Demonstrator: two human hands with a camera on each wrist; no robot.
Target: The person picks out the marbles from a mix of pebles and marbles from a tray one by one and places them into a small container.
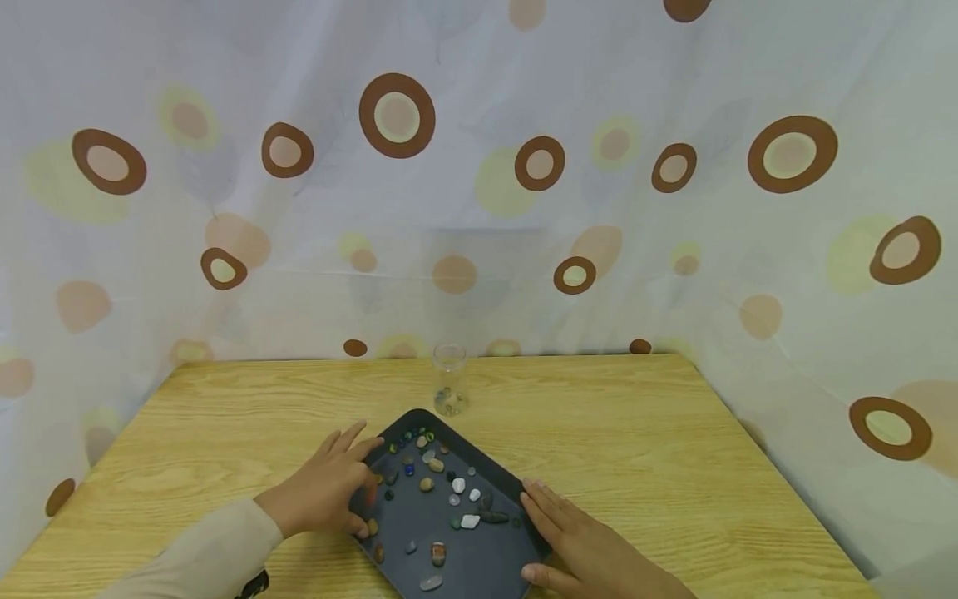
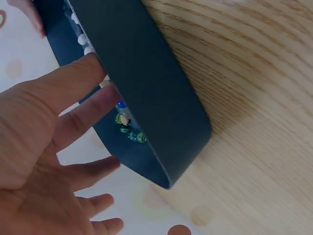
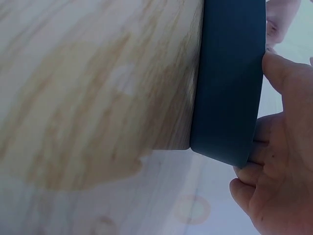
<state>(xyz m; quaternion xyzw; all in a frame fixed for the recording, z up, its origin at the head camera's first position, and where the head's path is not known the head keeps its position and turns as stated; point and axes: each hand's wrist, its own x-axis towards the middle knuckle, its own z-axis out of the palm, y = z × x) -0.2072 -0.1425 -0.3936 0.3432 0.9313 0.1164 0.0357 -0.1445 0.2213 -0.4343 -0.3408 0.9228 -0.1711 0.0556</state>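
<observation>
A dark rectangular tray (image 1: 479, 574) lies turned at an angle on the table, with many small stones and glass beads spread over its bottom. My left hand (image 1: 329, 487) reaches over its left rim, thumb and forefinger inside. A tan stone (image 1: 372, 527) lies by the thumb tip; no stone shows between the fingertips. The left wrist view shows this hand (image 2: 44, 142) with its other fingers spread, and green beads (image 2: 141, 137) in the tray's corner. My right hand (image 1: 580, 541) rests against the right rim, fingers fairly straight. In the right wrist view, its thumb touches the rim.
Behind the tray stands a clear glass jar (image 1: 450, 383) with some small pieces at its bottom. The wooden table (image 1: 636, 433) reaches back to a white cloth (image 1: 479, 191) with brown rings. A dark band (image 1: 253, 584) shows at my left wrist.
</observation>
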